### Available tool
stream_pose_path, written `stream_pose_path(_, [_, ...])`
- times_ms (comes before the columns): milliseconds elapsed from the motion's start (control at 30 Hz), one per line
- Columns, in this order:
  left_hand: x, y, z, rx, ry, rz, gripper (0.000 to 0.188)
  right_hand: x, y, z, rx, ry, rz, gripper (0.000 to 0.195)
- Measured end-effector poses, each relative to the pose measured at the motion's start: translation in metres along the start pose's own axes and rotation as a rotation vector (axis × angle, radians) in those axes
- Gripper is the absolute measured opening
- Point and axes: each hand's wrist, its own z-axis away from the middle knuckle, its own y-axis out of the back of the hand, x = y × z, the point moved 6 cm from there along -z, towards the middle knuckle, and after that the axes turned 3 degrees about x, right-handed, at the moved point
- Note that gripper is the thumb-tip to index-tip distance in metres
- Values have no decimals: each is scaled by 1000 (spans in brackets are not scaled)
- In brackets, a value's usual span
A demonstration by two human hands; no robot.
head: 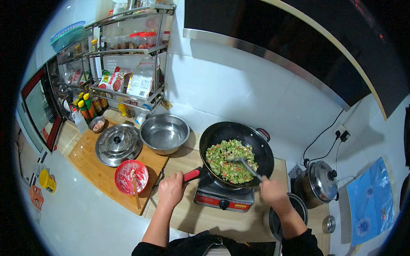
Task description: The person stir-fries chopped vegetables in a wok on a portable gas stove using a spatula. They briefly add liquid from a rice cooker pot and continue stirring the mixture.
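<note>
A black wok [265,153] sits on a portable gas stove [205,196] with a red front panel. My left hand [171,189] is closed around the wok's red and black handle [192,175]. Chopped green vegetables with small red and pale bits [230,152] cover the wok's bottom. In my right hand [274,192] is a metal spatula [251,169], its blade down among the vegetables. The blade's edge is partly hidden by the food, and the right hand looks slightly blurred.
Left of the stove, a wooden cutting board [93,171] bears a steel lid [109,145] and a red bowl [120,179] with chopsticks [137,195]. Behind stands a steel basin [165,131]. A lidded pot [315,185] is at right; a range hood [266,48] overhangs the wall.
</note>
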Motion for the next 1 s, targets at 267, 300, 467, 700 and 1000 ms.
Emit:
stream_pose_path(267, [0,-4,1,-32,10,-6,33,-7,20,23,-24,127,27,17])
stream_pose_path(300, [0,-4,1,-29,4,-5,33,-11,23,26,-80,127,39,18])
stream_pose_path(467, [2,-3,3,24,-18,-14,32,18,10,3,-430,-260,-84,27])
stream_pose_path(700, [-1,-3,2,45,-5,-23,31,8,13,-22,-251,-207,-202,24])
stream_pose_path(1000, [-3,-6,4,-18,18,-27,32,18,24,-12,-275,-185,-177,26])
